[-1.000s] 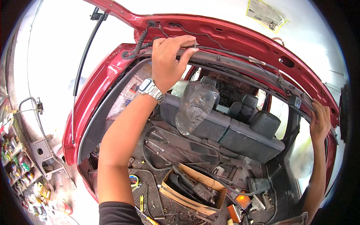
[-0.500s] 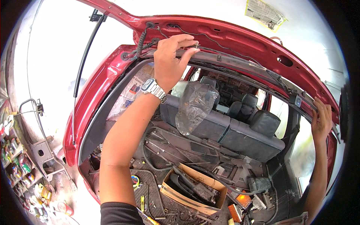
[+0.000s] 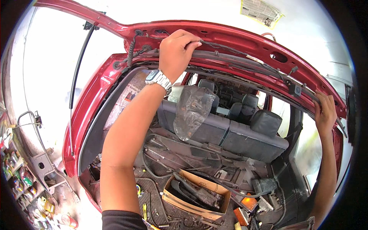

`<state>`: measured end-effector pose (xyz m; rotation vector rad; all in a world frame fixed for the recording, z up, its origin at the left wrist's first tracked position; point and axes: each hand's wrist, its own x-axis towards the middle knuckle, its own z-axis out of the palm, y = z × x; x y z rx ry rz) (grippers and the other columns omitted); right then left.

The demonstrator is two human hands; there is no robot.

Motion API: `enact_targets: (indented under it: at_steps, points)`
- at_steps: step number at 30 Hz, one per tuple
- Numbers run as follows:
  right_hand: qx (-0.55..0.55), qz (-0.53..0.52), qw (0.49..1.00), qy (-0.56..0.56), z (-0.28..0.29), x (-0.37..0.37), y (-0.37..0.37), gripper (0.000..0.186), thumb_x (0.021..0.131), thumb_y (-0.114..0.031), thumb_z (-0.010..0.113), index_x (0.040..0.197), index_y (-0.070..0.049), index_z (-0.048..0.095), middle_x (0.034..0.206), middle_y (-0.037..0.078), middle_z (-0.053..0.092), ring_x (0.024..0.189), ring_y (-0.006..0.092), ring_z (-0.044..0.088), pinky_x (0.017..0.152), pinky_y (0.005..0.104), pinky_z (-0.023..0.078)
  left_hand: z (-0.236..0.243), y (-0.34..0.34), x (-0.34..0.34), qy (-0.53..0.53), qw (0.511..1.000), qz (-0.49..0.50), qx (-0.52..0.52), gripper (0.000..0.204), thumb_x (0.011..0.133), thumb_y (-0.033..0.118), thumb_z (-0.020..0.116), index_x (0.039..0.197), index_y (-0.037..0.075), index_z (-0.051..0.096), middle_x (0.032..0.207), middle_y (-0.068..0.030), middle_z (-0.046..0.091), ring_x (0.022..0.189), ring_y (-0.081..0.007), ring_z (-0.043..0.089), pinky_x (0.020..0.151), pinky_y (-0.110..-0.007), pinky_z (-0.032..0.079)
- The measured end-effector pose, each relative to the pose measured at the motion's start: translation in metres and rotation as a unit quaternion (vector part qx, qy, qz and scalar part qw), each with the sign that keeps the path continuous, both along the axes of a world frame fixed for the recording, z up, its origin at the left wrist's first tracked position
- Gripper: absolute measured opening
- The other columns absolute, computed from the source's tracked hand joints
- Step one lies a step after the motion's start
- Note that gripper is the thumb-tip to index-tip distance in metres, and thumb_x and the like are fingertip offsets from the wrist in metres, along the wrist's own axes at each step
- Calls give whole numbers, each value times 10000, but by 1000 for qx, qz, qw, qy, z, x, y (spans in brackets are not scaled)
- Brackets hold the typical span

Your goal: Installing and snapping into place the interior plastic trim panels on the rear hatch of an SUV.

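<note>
A red car's raised tailgate [image 3: 237,36] arches over me, bare of trim, with a black wiring harness [image 3: 245,55] running along its inner edge. My left hand [image 3: 177,50], a silver watch on its wrist, is curled over that edge and grips the harness and rubber strip near the top middle. Far to the right, my right hand [image 3: 325,111] holds the same strip [image 3: 306,92] at the tailgate's lower right corner. A black coiled cable [image 3: 130,51] hangs just left of my left hand.
A black gas strut [image 3: 78,69] props the tailgate on the left. In the stripped cargo floor lie a cardboard box [image 3: 195,199] of parts, loose wires and tail lamps [image 3: 249,203]. Grey rear seats [image 3: 230,130] carry a clear plastic bag [image 3: 191,111]. Cluttered shelves [image 3: 15,176] stand at left.
The view has shifted a little, so the tailgate sits slightly lower in the picture. Both hands stay on its edge; the left hand's fingers have curled tighter over the harness.
</note>
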<state>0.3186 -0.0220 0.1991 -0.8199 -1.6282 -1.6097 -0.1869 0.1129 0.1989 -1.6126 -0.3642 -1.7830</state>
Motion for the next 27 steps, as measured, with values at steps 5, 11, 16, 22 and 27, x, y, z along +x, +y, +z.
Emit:
enact_targets:
  at_steps: [5, 11, 16, 22, 27]
  points:
    - [2, 7, 1000, 11, 3, 2, 2, 254, 810, 58, 754, 1048, -17, 702, 1110, 114, 740, 932, 284, 661, 808, 368, 541, 16, 3, 5, 14, 999, 43, -22, 106, 835, 69, 812, 937, 40, 799, 923, -93, 767, 805, -223, 734, 720, -324, 572]
    - [7, 15, 1000, 7, 0, -5, 3, 232, 820, 36, 758, 1039, -20, 706, 1100, 106, 743, 936, 281, 670, 819, 374, 543, 25, 7, 2, 36, 996, 68, -32, 102, 825, 64, 819, 921, 39, 796, 931, -89, 775, 824, -221, 742, 730, -317, 574]
    - [-15, 23, 999, 18, -6, -1, 11, 231, 821, 20, 762, 1040, -24, 705, 1093, 103, 742, 930, 289, 672, 817, 380, 545, 30, 6, 2, 15, 998, 5, -57, 98, 803, 137, 825, 870, 70, 801, 876, -91, 743, 792, -291, 704, 738, -398, 550]
    - [-15, 27, 999, 8, -5, -6, 10, 227, 817, 4, 768, 1032, -30, 705, 1092, 99, 742, 915, 290, 668, 803, 382, 545, 28, 14, 7, 25, 991, 132, -4, 101, 793, 92, 848, 870, 61, 791, 853, -71, 724, 763, -248, 691, 682, -356, 531]
    - [-12, 25, 1000, 15, -6, -4, 9, 221, 818, 3, 766, 1028, -28, 704, 1090, 98, 742, 909, 289, 666, 800, 385, 544, 28, 15, 10, 9, 991, 130, 9, 110, 777, 125, 861, 839, 71, 786, 827, -69, 701, 744, -256, 670, 664, -374, 517]
